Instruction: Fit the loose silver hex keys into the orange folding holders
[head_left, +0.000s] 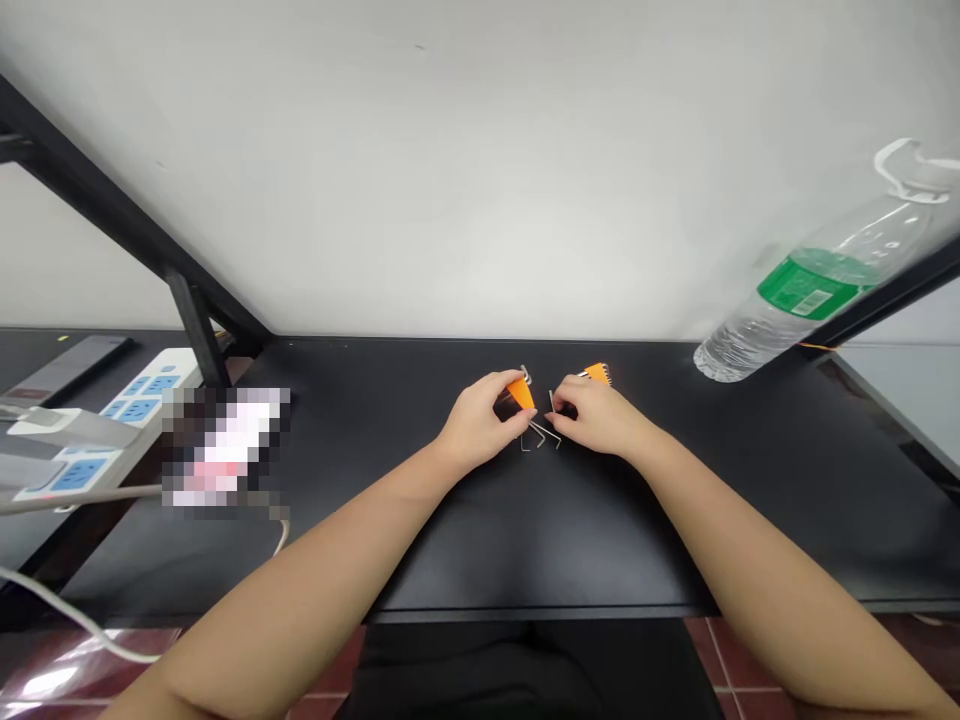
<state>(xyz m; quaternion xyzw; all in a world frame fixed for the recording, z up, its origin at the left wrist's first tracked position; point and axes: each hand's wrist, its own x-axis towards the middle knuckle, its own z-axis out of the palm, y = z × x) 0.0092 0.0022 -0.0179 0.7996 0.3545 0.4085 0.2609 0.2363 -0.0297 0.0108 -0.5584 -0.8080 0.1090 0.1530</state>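
Pinched between the thumb and fingers of my left hand [484, 420] is an orange holder [522, 393], tilted over the black table [525, 550]. Several thin L-shaped metal keys [545, 433] show just below and right of it. My right hand [596, 412] is a short way to the right, its fingertips closed around a thin bent metal key [552, 400]. Just behind my right hand lies a second orange piece [598, 373] with a row of dark teeth or slots, partly hidden by the fingers.
A large water bottle [780, 300] with a green label stands at the back right. On the left are a white power strip [142, 400] with plugs, a pixelated bright device [225, 447] and white cables [82, 620]. A pale wall rises behind the table.
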